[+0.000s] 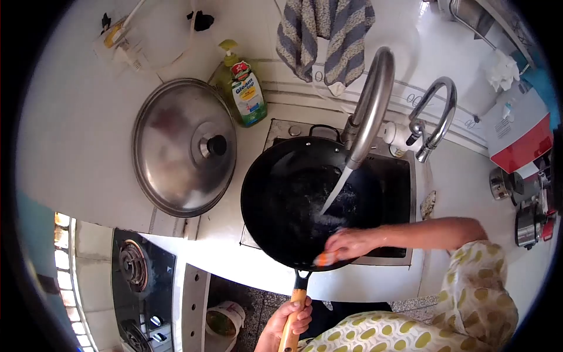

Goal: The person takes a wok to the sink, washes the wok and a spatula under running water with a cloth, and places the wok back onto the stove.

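A large black wok [275,199] rests over the sink, and water runs into it from the tall curved faucet [375,100]. My left hand [291,320] is wrapped round the wok's wooden handle [290,334] at the bottom of the view. Inside the wok, near its lower right rim, my right hand [347,243] holds a small orange and white cloth or sponge [325,258] against the surface. Water lies in the bottom of the wok around the stream.
A steel lid [182,146] leans at the left beside a green soap bottle [243,91]. A smaller faucet [440,117] stands right of the tall one. A striped towel [325,35] hangs above. The stove [143,287] and a bucket [224,322] are at lower left.
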Demonstrator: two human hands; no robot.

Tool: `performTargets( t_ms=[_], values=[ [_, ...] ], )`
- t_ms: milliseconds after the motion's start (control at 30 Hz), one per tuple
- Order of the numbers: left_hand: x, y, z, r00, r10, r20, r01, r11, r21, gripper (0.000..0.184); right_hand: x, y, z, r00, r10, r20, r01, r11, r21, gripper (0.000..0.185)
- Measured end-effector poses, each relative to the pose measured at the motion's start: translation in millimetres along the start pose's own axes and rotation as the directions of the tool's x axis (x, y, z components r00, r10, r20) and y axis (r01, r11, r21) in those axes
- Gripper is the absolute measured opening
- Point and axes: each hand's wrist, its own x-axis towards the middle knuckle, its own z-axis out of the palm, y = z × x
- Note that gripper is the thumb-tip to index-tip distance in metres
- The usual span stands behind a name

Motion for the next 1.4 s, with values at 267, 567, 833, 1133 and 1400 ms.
performTargets(
  t_ms=[267, 567, 833, 1133, 1400],
  values=[
    [1.3, -1.7, 0.8, 1.0, 0.025, -0.006, -0.025, 0.999, -0.048, 0.032, 29.1, 101.1, -23.9, 0.728, 0.235, -0.644, -0.68, 0.371, -0.633, 0.028],
    [-2.3, 2.5, 5.1, 1.0, 0.011, -0.001, -0.011, 1.0, 0.001, 0.031, 102.0, 47.9, 40.1, 0.924, 0.27, -0.272, -0.36, 0.856, -0.373, 0.038],
    [-1.4, 3.8, -1.6, 1.0, -0.001, 0.0, 0.001, 1.0, 0.012, 0.032, 80.9, -47.8, 29.3, 0.853, 0.139, -0.504, 0.012, 0.959, 0.284, 0.014],
    [-3.4, 1.6, 5.2, 0.998, 0.034, -0.049, -0.034, 0.999, 0.008, 0.032, 213.0, 40.4, -14.5, 0.555, -0.135, -0.821, -0.142, 0.957, -0.253, 0.057],
    [-3.6, 0.2, 2.7, 0.997, 0.062, -0.053, -0.062, 0.998, 0.014, 0.031, 117.3, 129.1, -102.2, 0.518, -0.132, -0.845, -0.509, 0.747, -0.428, 0.044]
  ],
)
